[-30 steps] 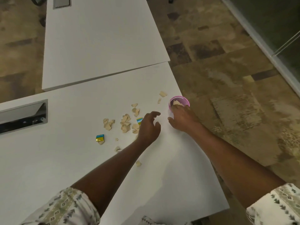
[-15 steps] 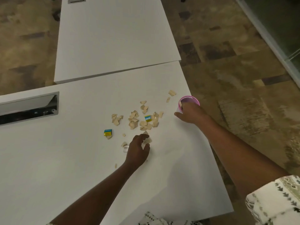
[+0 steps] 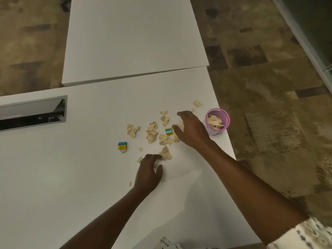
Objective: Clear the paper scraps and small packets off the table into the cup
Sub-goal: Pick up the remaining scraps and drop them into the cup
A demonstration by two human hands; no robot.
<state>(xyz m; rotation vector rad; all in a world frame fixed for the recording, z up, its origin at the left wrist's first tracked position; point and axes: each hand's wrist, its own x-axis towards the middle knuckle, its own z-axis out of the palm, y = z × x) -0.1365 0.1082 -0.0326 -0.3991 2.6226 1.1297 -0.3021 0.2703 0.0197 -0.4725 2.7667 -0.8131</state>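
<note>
A pink cup (image 3: 226,124) stands near the table's right edge with tan paper scraps inside. More tan scraps (image 3: 151,133) lie scattered left of it on the white table (image 3: 71,177). One blue and yellow packet (image 3: 169,131) lies among them, and another packet (image 3: 122,145) sits further left. My right hand (image 3: 191,131) hovers over the scraps beside the near packet, fingers spread and relaxed, away from the cup. My left hand (image 3: 149,170) rests lower down, its curved fingertips touching a larger scrap (image 3: 166,153), thumb apart.
A second white table (image 3: 134,42) butts against the far side. A metal cable slot (image 3: 32,112) is set into the table at the left. The table's right edge runs just past the cup, with patterned floor (image 3: 269,123) beyond.
My right hand has let go of the cup and moved left over the scraps by the packet. My left hand stays by the near scraps, now touching the larger one.
</note>
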